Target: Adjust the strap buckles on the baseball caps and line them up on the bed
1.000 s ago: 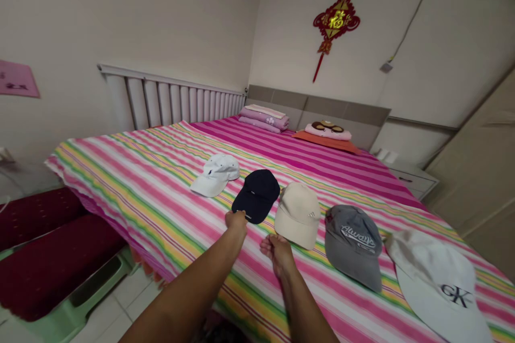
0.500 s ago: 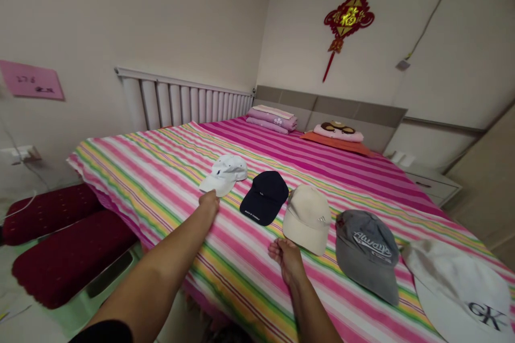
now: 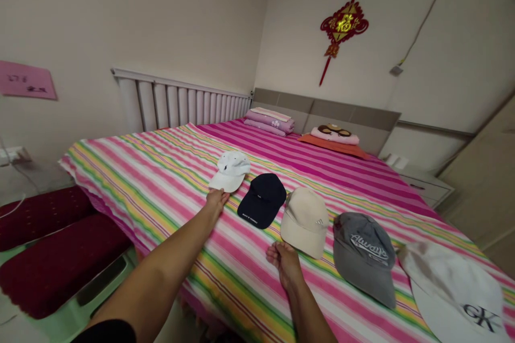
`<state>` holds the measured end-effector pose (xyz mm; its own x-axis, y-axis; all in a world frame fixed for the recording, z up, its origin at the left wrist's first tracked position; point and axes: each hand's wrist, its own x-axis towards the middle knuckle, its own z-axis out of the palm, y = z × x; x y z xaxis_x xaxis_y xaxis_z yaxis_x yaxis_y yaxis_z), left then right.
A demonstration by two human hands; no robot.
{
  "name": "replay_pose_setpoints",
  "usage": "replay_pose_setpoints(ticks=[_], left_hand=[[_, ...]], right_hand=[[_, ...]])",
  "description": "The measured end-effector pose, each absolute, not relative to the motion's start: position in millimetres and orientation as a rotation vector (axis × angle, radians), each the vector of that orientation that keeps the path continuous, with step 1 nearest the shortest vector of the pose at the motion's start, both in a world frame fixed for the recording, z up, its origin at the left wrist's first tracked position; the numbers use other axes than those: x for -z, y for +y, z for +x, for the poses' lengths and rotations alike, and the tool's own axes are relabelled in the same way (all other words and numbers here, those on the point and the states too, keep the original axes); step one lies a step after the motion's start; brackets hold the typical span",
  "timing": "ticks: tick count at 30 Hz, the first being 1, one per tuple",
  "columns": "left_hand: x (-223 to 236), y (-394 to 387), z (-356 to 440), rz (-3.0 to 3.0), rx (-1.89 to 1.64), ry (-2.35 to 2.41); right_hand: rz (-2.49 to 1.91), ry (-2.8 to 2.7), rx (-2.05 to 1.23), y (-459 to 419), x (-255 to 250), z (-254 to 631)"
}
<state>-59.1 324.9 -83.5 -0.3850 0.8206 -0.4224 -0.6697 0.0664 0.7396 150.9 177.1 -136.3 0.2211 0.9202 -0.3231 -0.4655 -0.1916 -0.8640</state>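
Observation:
My left hand [image 3: 217, 201] is closed on the brim edge of a white baseball cap [image 3: 232, 167], which lies at the left end of a row of caps. To its right is a navy cap [image 3: 263, 198], then a beige cap [image 3: 306, 217]. My right hand [image 3: 285, 262] rests palm up just in front of the beige cap's brim, its fingers loosely curled with nothing in them. Farther right lie a grey cap [image 3: 365, 254] with white lettering and a large white cap [image 3: 454, 284] with dark letters, partly cut off by the frame.
The caps lie on a striped sheet [image 3: 153, 171] over a bed. Folded bedding [image 3: 269, 119] and a pink pillow [image 3: 336, 135] sit by the headboard [image 3: 289, 104]. Stools with dark red covers [image 3: 60, 257] stand at left, and a white nightstand [image 3: 428, 185] at right.
The white cap has shifted right and turned slightly, with my left hand on its brim. My right hand stays by the beige cap. The view has moved a little.

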Motion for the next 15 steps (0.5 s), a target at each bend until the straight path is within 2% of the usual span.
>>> replay_pose_setpoints(ticks=[15], left_hand=[[101,319,-61,0.185,-1.492,1.420]], right_hand=[[-1.175,-0.512,-1.332,178,136,149]])
